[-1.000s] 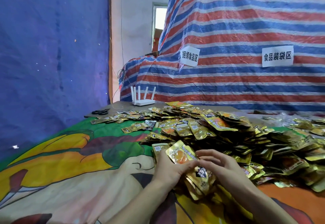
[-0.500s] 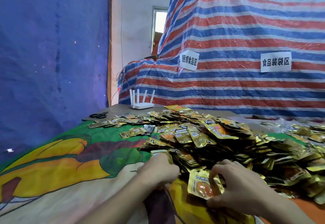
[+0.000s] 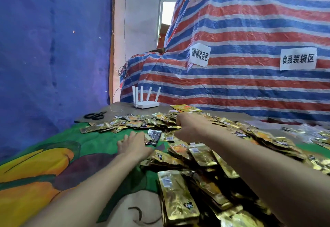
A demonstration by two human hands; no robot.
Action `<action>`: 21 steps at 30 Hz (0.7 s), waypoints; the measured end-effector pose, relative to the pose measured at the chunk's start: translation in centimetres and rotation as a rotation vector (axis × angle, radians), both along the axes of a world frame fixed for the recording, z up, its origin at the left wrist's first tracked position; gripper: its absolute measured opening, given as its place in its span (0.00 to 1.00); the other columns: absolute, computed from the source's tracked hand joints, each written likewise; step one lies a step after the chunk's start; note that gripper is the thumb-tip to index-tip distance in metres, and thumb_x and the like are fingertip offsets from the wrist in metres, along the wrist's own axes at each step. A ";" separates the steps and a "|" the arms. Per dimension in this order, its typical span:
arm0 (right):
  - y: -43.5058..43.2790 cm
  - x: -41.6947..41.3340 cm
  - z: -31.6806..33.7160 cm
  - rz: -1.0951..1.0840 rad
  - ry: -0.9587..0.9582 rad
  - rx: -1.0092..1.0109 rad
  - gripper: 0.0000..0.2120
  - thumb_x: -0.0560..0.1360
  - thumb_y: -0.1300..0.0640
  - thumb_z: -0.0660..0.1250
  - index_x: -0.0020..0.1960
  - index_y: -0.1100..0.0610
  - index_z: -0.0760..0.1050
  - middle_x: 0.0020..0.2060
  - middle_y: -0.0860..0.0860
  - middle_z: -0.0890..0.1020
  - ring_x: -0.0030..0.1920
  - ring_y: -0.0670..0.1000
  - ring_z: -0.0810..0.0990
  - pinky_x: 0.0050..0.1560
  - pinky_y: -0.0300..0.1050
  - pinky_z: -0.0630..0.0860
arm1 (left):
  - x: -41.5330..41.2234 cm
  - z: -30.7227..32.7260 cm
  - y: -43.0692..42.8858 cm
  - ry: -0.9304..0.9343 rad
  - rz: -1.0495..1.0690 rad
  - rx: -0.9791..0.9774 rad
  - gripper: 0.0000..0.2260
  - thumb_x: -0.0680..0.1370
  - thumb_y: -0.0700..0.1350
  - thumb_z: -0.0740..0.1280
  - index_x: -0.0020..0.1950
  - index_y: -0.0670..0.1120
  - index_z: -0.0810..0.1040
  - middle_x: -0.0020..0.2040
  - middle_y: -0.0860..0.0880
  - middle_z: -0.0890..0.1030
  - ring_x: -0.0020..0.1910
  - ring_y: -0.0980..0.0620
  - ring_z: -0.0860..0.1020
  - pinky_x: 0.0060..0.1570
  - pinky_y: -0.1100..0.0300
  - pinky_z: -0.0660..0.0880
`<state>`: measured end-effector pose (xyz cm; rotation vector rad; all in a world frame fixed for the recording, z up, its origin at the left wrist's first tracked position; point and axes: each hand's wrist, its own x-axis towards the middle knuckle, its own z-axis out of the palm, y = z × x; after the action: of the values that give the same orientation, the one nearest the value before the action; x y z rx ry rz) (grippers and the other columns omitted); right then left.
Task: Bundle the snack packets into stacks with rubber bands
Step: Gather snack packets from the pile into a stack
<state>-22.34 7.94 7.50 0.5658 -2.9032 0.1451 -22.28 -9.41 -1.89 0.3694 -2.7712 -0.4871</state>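
1. Gold foil snack packets (image 3: 205, 155) lie in a loose heap on the table (image 3: 123, 108). The heap starts just in front of the white router (image 3: 145, 101) and spreads toward the camera and off to the router's right. Many packets show orange print.
2. The left hand (image 3: 134, 144) lies palm down on the green fruit-print cloth (image 3: 71, 146), nearer the camera than the router and almost straight in front of it. Its fingers (image 3: 131, 135) are straight and spread apart and hold nothing.
3. A dark packet (image 3: 154, 136) lies at the heap's edge just beside that hand, on its thumb side. Whether the thumb touches it I cannot tell.
4. The right hand (image 3: 189, 126) is stretched out over the heap, in front of the router and to its right, closer to it than the left hand.
5. Its fingers seem curled down among the packets, but the hand is blurred and seen from the back. I cannot tell whether they are clamped on a packet.
6. Black scissors (image 3: 95, 115) lie on the bare table to the router's left, well apart from both hands.
7. Behind the router hangs a red, white and blue striped tarp (image 3: 250, 30) with two white paper labels (image 3: 200, 55). A blue sheet (image 3: 53, 48) hangs to the router's left.
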 end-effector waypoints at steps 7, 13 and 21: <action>-2.8 -11.2 -3.7 -0.242 -0.181 0.152 0.19 0.77 0.49 0.63 0.64 0.57 0.73 0.64 0.58 0.76 0.65 0.62 0.74 0.67 0.62 0.72 | -8.2 -2.1 -0.5 -0.179 0.121 -0.034 0.41 0.71 0.72 0.65 0.75 0.48 0.63 0.75 0.40 0.64 0.73 0.36 0.64 0.72 0.35 0.59; -3.1 -15.9 -6.7 -0.336 -0.432 0.086 0.32 0.79 0.42 0.65 0.77 0.58 0.64 0.75 0.59 0.69 0.74 0.62 0.68 0.56 0.41 0.80 | -12.5 -3.2 -0.2 -0.248 0.221 -0.057 0.53 0.66 0.81 0.56 0.79 0.45 0.59 0.77 0.38 0.62 0.74 0.33 0.62 0.70 0.27 0.55; -4.0 -16.4 -7.6 -0.143 -0.103 0.358 0.10 0.78 0.49 0.67 0.54 0.54 0.77 0.51 0.54 0.80 0.47 0.56 0.77 0.46 0.47 0.76 | -11.9 -1.5 -0.2 -0.092 -0.125 -0.286 0.10 0.80 0.42 0.62 0.61 0.44 0.75 0.60 0.43 0.77 0.60 0.41 0.77 0.52 0.51 0.72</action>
<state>-38.69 3.98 -0.06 0.4082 -3.0755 -0.3833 -34.17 -9.59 -3.36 0.1554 -2.9093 -0.0987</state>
